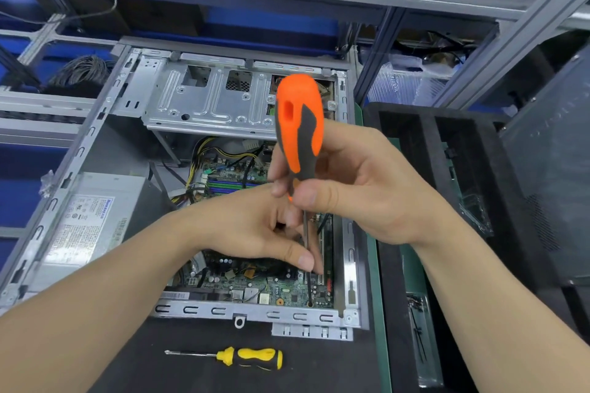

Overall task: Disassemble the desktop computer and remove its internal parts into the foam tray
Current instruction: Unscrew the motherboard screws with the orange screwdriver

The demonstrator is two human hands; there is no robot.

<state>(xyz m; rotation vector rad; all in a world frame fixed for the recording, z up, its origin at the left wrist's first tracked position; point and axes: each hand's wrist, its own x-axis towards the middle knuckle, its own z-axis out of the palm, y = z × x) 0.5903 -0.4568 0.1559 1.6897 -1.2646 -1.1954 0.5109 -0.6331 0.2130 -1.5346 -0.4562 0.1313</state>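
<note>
Pinching orange screwdriver [298, 124], right hand [367, 188] on handle, left hand [249, 223] on shaft, we are keeping it plumb at motherboard's [271, 287] 5 o'clock.

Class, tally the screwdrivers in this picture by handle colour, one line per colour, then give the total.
Orange-and-grey screwdriver: 1
Yellow-and-black screwdriver: 1
Total: 2

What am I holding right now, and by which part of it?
The right-hand grip holds the orange screwdriver by the lower end of its handle; the left-hand grip pinches its metal shaft.
</note>
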